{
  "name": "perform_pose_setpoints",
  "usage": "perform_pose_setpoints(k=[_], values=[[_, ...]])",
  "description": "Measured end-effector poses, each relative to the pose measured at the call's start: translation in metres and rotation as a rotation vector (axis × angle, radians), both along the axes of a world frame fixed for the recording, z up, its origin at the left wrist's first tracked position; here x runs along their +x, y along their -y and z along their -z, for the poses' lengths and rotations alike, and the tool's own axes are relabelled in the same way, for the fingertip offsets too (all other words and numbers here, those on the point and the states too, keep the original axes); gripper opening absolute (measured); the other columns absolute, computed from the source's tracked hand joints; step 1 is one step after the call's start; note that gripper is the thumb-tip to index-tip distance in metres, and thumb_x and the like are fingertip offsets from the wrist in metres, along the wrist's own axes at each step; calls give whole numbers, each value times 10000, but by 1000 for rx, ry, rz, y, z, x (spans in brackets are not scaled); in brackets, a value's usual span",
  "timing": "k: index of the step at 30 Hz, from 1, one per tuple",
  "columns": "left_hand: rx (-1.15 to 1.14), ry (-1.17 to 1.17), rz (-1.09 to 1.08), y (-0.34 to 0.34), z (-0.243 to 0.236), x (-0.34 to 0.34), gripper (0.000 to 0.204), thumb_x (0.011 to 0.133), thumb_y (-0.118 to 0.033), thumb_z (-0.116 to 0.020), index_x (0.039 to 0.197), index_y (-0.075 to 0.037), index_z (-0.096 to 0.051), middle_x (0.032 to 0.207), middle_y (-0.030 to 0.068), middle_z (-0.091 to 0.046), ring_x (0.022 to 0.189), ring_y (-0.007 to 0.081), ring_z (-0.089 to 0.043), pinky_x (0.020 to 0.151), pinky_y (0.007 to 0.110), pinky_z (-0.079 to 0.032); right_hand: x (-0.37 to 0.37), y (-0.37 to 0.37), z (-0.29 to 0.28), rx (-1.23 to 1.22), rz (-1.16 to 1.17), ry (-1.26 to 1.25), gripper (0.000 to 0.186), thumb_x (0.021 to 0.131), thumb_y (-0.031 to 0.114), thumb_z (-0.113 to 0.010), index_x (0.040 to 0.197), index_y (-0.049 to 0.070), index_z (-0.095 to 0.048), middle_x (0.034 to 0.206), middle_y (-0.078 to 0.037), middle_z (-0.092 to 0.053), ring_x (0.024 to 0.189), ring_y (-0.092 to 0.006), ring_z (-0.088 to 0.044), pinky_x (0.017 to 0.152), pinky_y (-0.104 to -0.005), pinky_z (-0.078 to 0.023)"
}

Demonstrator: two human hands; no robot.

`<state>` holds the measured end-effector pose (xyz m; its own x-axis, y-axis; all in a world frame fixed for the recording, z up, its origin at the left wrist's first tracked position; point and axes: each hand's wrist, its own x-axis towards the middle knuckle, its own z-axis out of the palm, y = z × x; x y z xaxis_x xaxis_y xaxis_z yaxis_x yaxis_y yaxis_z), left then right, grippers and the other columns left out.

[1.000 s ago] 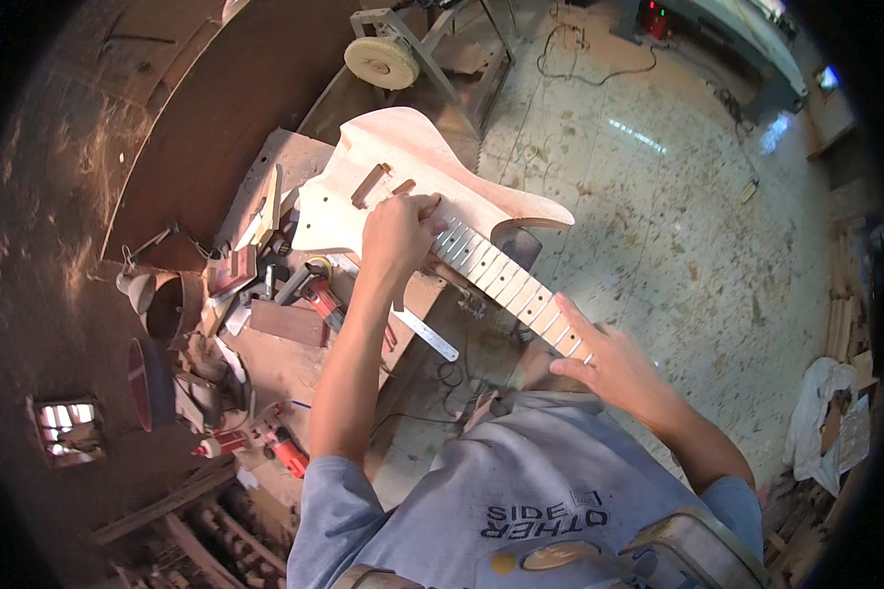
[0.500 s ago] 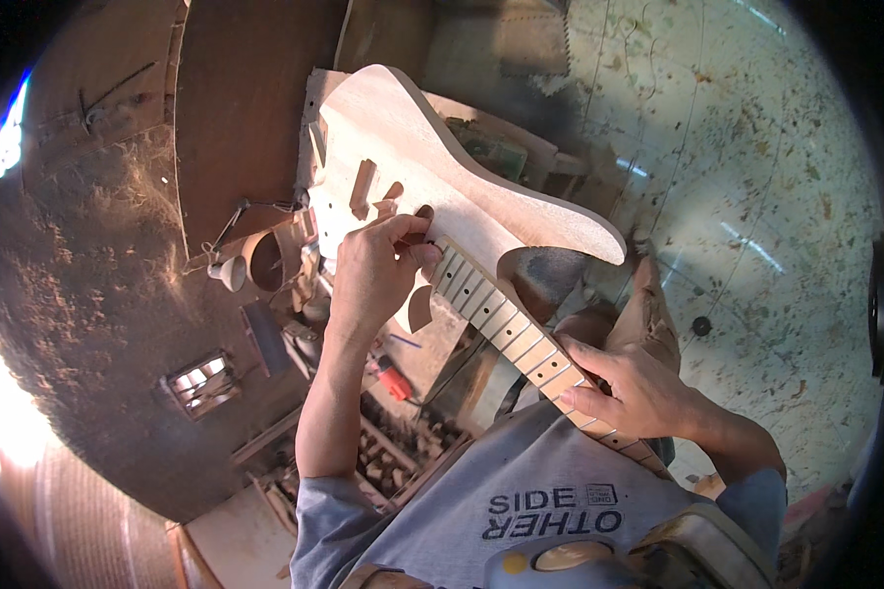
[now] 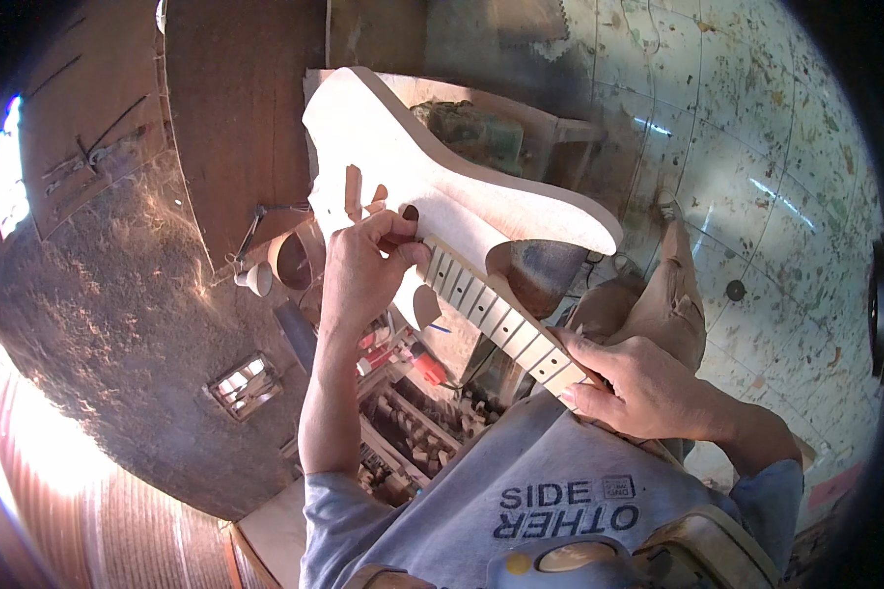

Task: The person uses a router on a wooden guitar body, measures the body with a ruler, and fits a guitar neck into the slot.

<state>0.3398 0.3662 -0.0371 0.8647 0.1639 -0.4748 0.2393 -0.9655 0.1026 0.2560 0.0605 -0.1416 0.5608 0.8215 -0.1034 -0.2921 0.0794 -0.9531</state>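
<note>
An unfinished pale wooden electric guitar body (image 3: 462, 191) lies ahead of me with routed slots cut in its face. A guitar neck (image 3: 491, 316) with frets and dark dot markers runs from the body back toward my chest. My right hand (image 3: 648, 388) wraps round the neck at its near part, thumb on the fretboard side. At the neck's far end my left hand (image 3: 365, 270) is closed, thumb and fingers bent together over the body's face. Its thumb is close against the neck's end. Whatever its fingertips pinch, if anything, is hidden.
Below the body stands a rack of small wooden pieces (image 3: 413, 432) with a red tool (image 3: 427, 365) by it. A desk lamp (image 3: 257, 278) is at the left, near a brown board (image 3: 250, 118). Paint-spattered tiled floor (image 3: 746, 226) spreads to the right.
The view has turned slightly, so the surroundings have shifted. The guitar body and neck sit slightly further left in the picture. Both hands keep their places on the guitar.
</note>
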Motion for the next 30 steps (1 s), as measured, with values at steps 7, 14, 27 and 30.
perform_pose_setpoints(k=[7, 14, 27, 30], values=[[-43, -5, -17, -4, 1, -1, 240, 797, 7, -841, 1022, 4, -760, 859, 79, -780, 779, 123, -714, 777, 308, -570, -7, -4, 5, 1, 32, 35, 537, 992, 169, -633, 1384, -174, -500, 687, -261, -663, 614, -344, -725, 590, -424, -573], [-12, -22, -16, -1, 2, 3, 223, 803, 36, -826, 1013, 14, -754, 864, 71, -779, 778, 116, -708, 778, 312, -572, -7, -3, 5, 4, 38, 22, 527, 982, 152, -636, 1378, -171, -510, 665, -253, -659, 605, -342, -725, 588, -428, -573], [-10, -27, -48, 4, 0, 1, 243, 792, 6, -845, 1022, 11, -766, 888, 81, -788, 814, 126, -715, 798, 330, -583, -3, -1, 1, -72, -79, -8, 575, 972, 148, -664, 1429, -130, -454, 935, -270, -711, 750, -337, -751, 673, -400, -576], [-7, -19, -22, 2, 0, 1, 238, 793, 6, -842, 1019, 11, -764, 887, 83, -788, 804, 129, -715, 793, 327, -582, 0, -1, -1, -78, -118, -35, 584, 970, 153, -668, 1432, -136, -460, 880, -265, -710, 740, -331, -753, 671, -396, -577]])
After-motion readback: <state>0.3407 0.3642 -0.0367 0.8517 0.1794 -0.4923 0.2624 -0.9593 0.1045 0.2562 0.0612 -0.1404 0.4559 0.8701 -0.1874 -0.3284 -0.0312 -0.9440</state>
